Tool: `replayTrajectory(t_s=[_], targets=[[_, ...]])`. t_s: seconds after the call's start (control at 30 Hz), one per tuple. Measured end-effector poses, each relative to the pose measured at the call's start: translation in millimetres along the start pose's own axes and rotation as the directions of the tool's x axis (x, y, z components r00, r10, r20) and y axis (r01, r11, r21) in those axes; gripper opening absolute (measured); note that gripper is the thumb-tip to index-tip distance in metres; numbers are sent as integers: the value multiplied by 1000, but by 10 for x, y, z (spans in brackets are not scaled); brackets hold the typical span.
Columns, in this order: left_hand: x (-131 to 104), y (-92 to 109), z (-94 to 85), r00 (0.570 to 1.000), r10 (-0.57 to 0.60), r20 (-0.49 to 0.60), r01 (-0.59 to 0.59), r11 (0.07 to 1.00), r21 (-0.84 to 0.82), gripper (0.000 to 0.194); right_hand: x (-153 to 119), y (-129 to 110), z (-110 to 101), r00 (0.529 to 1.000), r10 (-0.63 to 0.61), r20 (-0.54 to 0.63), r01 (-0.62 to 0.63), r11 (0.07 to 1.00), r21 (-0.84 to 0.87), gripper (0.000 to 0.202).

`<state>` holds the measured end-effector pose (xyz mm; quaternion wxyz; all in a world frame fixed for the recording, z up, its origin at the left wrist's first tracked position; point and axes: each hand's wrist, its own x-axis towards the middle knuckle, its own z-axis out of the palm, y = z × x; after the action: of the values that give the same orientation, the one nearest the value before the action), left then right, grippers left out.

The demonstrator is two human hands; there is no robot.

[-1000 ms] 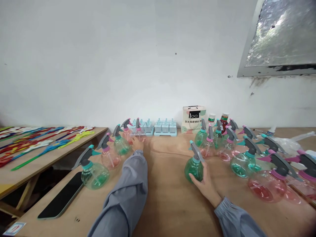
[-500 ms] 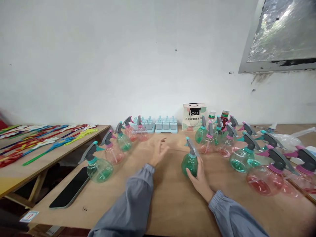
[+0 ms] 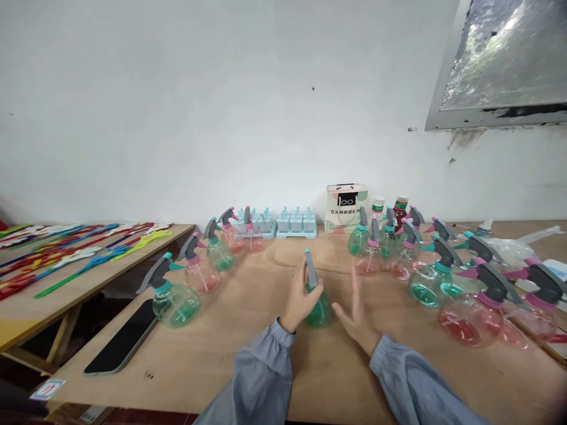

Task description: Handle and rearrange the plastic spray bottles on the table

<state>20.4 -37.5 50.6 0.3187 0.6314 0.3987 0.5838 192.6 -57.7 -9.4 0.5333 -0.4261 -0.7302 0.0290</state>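
Observation:
A green spray bottle (image 3: 319, 310) with a grey and teal spray head stands on the wooden table in front of me. My left hand (image 3: 302, 296) is closed round its neck and spray head from the left. Just right of the bottle, my right hand (image 3: 357, 321) is open, thumb and fingers apart and slightly blurred, holding nothing. Several green and pink spray bottles stand in a slanting row at the left, the nearest one green (image 3: 177, 305). A larger group stands at the right, with a pink bottle (image 3: 472, 320) near its front.
A black phone (image 3: 121, 339) lies at the table's left edge. Pale blue moulds (image 3: 296, 224), a printed paper bag (image 3: 345, 209) and white-capped bottles (image 3: 400, 212) stand by the wall. Colourful felt strips lie on the left table (image 3: 84, 283). Clear plastic (image 3: 514, 251) lies at the right.
The green bottle has moved left and nearer to me. My left hand has come right and closed on it; my right hand has let go and opened beside it.

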Motion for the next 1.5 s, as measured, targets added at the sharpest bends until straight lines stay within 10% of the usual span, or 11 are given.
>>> replayTrajectory(t_s=[0.1,0.27,0.43,0.67,0.97,1.27,1.5], targets=[[27,-19,-55,999,-32,-17,30,995,-97,49,268,346,-104,947,45,-317,-89,988,-127,89],[98,76,-192,990,-139,-24,122,932,-341,42,623,1008,-137,851,59,-522,-210,949,-236,95],[108,216,-302,910,-288,298,408,747,-525,45,720,1257,-102,810,165,-563,-330,921,-206,98],[149,149,-255,812,-215,543,535,646,-544,40,567,1159,-105,858,228,-461,-285,957,-59,94],[103,91,-201,858,-147,493,437,713,-548,30,27,655,-80,933,289,-215,-265,955,137,92],[93,142,-157,837,-55,544,391,756,-525,36,20,544,-95,933,296,-205,-273,953,135,92],[122,101,-159,858,-215,467,448,759,-473,21,8,531,-116,928,314,-198,-290,946,141,91]])
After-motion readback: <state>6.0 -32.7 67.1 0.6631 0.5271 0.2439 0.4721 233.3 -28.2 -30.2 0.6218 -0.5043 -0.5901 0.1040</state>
